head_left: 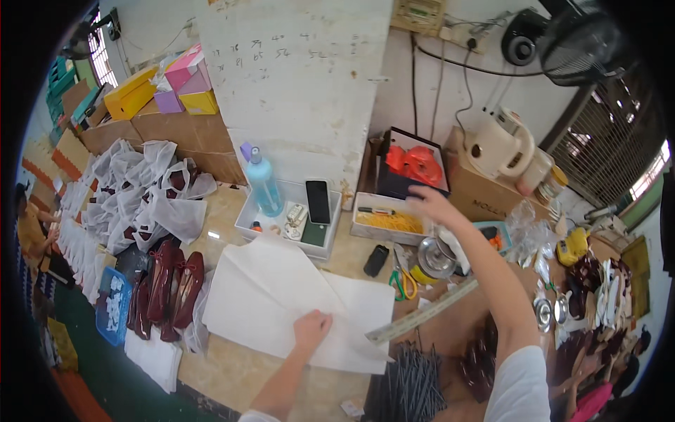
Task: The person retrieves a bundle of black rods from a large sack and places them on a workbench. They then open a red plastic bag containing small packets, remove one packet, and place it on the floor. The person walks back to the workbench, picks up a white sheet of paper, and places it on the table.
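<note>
Large white sheets of paper (267, 288) lie on the table in front of me, the top one creased and lifted along a fold. My left hand (312, 330) is closed at the near part of the paper, its fingers curled on the sheet. My right hand (429, 204) reaches far forward over a white box of yellow rubber bands (390, 222), which also holds a pen. Its fingers look stretched apart, slightly blurred, with nothing visible in them. A long ruler (422, 311) rests at the right edge of the paper, partly behind my right forearm.
Scissors (403, 280), a black object (376, 260) and a white tray (285, 243) with a phone and blue bottle stand beyond the paper. Dark red shoes (167, 285) and bagged items (144, 193) lie left. Thin dark rods (411, 383) lie near right. People work at both sides.
</note>
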`<move>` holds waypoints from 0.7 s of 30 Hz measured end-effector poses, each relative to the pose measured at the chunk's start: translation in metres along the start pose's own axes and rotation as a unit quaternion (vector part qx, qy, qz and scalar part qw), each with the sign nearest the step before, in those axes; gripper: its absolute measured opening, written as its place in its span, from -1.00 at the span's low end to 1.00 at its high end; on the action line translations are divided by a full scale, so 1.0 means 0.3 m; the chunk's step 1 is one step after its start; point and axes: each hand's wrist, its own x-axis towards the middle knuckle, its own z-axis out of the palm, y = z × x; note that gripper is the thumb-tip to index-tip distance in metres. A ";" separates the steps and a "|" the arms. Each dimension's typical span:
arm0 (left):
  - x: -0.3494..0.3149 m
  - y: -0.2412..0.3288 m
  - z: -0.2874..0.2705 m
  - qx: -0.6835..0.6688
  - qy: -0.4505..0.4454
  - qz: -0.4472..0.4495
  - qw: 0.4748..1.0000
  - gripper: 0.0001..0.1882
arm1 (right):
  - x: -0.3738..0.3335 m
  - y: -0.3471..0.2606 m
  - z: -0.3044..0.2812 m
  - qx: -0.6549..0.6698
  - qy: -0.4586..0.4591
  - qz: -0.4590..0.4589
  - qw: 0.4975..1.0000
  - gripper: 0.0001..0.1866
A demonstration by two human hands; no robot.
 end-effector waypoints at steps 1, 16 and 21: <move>-0.021 -0.010 -0.006 0.008 0.009 -0.003 1.000 -0.65 | 0.103 0.005 0.005 0.154 -0.015 0.051 0.987 -0.37; -0.023 -0.047 -0.035 -0.029 0.092 0.014 0.995 -0.71 | 0.169 -0.256 -0.261 0.523 0.277 -0.085 0.802 -0.66; -0.001 -0.025 -0.067 -0.103 0.037 -0.021 0.994 -0.75 | -0.396 -0.561 -0.473 0.400 0.223 -0.183 0.870 -0.66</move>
